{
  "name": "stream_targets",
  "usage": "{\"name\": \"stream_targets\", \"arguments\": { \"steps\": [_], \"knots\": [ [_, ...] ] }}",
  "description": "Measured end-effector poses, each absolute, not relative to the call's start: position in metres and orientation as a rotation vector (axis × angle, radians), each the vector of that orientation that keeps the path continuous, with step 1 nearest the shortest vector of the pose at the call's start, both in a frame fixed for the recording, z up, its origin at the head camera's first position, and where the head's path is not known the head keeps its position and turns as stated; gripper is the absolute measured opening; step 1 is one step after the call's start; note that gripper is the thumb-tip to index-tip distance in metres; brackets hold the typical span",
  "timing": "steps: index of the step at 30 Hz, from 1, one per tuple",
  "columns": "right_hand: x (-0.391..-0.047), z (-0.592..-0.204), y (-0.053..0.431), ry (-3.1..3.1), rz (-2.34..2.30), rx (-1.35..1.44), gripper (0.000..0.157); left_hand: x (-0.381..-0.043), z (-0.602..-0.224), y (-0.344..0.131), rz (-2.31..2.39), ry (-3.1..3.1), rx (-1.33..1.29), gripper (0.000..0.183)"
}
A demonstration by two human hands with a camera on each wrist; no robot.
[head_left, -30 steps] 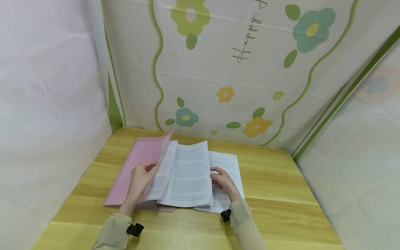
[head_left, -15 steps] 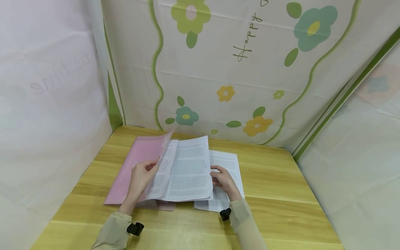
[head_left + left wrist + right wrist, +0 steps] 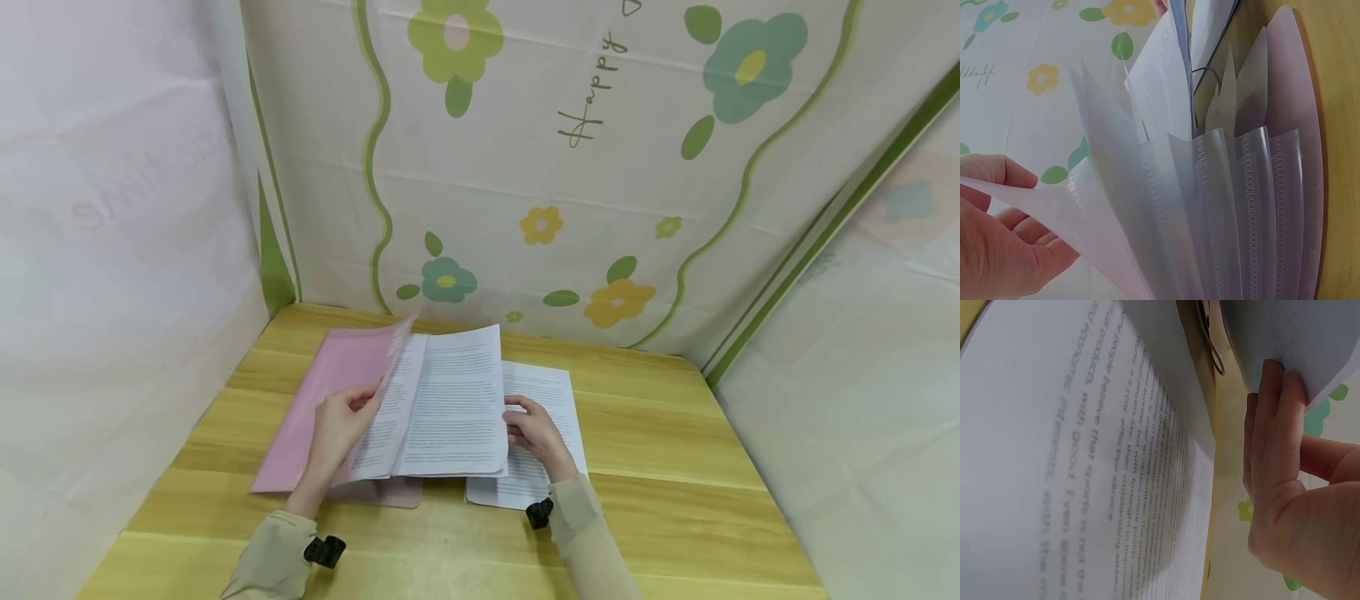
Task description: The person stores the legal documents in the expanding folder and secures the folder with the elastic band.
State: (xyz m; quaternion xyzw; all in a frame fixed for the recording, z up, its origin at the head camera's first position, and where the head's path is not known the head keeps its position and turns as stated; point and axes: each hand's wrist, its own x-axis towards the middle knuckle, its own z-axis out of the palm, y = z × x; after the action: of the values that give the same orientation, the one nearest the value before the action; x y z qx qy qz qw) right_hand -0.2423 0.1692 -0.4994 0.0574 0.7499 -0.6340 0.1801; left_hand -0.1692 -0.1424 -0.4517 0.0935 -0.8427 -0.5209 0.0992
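2 hands: L hand [image 3: 339, 421] pinches folder cover; R hand [image 3: 536, 429] pinches paper stack [image 3: 453, 408] by its R edge. Stack's near edge higher vs 1 s ago, so prob. clear of table [image 3: 660, 450]. 1 pink folder [image 3: 341, 371], L; 1 stack betw. hands, sheet ct. unclear; 1 loose paper lot [image 3: 546, 385], R. 1 floral backdrop [image 3: 487, 167] behind.

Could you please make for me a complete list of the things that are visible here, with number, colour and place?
Folder: one, pink, standing partly open, left on the table
Clear pockets: several, transparent, inside the folder
Raised printed sheets: several, white, between the hands
Lower printed paper: at least one, white, under the right hand
Table: one, yellowish wood, beneath everything
Flowered cloth: count unclear, white, behind the table
Wrist devices: two, black, one per wrist
Sleeves: two, beige, forearms
Left hand: one, pinching the folder's cover
Right hand: one, fingers touching the raised sheets
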Motion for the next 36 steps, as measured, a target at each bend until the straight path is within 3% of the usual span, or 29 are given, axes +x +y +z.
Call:
{"name": "stream_targets", "arguments": {
  "steps": [36],
  "knots": [
    [-0.242, -0.499, 0.15, 2.016, -1.811, 0.125, 0.049, -0.171, -0.451, -0.142, -1.504, -2.474, 0.283, 0.028]
  ]
}}
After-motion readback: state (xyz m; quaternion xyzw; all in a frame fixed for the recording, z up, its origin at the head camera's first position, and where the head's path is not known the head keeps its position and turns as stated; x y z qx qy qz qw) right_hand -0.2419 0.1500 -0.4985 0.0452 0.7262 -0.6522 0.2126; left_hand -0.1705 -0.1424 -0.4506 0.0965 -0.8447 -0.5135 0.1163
